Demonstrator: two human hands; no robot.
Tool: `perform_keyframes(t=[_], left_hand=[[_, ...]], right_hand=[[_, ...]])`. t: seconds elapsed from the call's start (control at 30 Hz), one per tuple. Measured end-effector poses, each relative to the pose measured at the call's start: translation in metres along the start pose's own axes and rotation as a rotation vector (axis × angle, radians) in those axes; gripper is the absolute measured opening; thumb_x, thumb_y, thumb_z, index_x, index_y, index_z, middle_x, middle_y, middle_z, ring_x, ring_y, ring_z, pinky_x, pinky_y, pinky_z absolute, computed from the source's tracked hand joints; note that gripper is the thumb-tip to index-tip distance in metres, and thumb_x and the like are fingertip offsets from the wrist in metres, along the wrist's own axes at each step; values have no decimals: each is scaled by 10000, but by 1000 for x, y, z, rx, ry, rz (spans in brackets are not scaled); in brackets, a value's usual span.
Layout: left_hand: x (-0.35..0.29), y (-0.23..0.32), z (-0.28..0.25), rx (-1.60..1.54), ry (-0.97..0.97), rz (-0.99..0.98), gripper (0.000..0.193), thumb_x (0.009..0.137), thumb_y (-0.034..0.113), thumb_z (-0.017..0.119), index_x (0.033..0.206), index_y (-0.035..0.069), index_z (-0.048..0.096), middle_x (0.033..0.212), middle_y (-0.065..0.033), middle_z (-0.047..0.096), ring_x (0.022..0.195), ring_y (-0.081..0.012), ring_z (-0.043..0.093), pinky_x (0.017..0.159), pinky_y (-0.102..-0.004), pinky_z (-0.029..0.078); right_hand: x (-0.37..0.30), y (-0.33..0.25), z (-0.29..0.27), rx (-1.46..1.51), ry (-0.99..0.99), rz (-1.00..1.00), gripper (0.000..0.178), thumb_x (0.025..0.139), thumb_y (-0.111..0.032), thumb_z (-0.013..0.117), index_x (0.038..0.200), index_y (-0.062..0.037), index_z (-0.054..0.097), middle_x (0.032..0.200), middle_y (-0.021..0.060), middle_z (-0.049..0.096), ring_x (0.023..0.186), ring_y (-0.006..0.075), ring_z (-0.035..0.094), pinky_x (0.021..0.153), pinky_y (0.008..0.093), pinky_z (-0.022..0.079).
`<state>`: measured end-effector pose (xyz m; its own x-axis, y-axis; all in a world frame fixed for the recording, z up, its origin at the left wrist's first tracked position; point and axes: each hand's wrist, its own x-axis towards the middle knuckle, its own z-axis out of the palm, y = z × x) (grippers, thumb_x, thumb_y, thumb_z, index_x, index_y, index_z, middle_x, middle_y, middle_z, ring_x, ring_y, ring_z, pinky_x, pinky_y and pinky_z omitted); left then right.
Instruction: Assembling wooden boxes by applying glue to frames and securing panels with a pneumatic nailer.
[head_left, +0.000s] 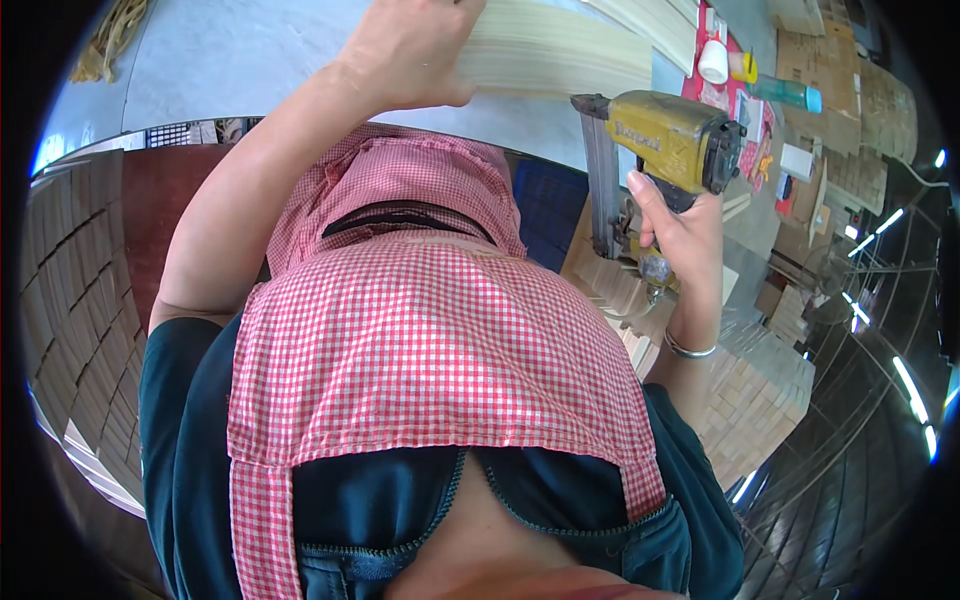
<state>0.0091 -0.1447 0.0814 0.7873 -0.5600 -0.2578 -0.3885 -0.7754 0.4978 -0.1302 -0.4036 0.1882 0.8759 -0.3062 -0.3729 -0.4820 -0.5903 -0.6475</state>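
My left hand (408, 52) wraps round the left end of a pale wooden board (560, 48) with fine lengthwise lines. Its thumb lies along the near edge, and the fingertips are partly cut off by the top of the picture. In my right hand (688, 232) is a yellow and black nail gun (660, 130), gripped by its handle. The gun's nose sits at the board's near right corner; whether they touch I cannot tell. Its long grey magazine (602, 185) points back toward me, beside the table edge.
The board lies on a light blue-grey tabletop (250, 50). More pale slats (650, 22) lie beyond it. At right stand a white bottle (713, 62) and a teal bottle (785, 92) on red material. Stacked wood pieces (755, 390) and cardboard boxes (815, 60) surround the table.
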Motion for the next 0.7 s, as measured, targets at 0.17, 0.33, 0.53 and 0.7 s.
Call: perform_keyframes(t=[0.17, 0.33, 0.53, 0.7], left_hand=[[-3, -6, 8, 31, 139, 102, 787, 642, 338, 794, 1283, -60, 572, 1215, -215, 604, 1094, -365, 595, 1034, -417, 468], [-3, -12, 20, 52, 357, 218, 793, 644, 322, 794, 1295, -66, 563, 1239, -217, 599, 1121, -364, 584, 1051, -414, 457], [-2, -16, 22, -5, 312, 190, 867, 668, 344, 794, 1383, -54, 509, 1259, -217, 599, 1170, -358, 570, 1070, -419, 441], [-6, -38, 28, -224, 188, 208, 981, 676, 299, 818, 1502, -9, 389, 1354, -242, 534, 1218, -389, 547, 1094, -469, 437]], right_hand=[[3, -4, 6, 0, -15, 2, 181, 892, -142, 783, 867, 6, 681, 579, 9, 575, 413, 82, 454, 388, 225, 385], [4, -8, 10, 6, -21, 10, 183, 897, -141, 779, 867, 9, 679, 589, 10, 579, 418, 82, 462, 388, 227, 390], [4, -10, 13, -23, -19, 72, 191, 900, -146, 779, 893, 20, 684, 607, 11, 584, 421, 81, 462, 392, 228, 399], [-3, -11, 20, 3, 11, 61, 195, 902, -138, 776, 940, 30, 684, 636, 21, 601, 432, 82, 467, 397, 227, 410]])
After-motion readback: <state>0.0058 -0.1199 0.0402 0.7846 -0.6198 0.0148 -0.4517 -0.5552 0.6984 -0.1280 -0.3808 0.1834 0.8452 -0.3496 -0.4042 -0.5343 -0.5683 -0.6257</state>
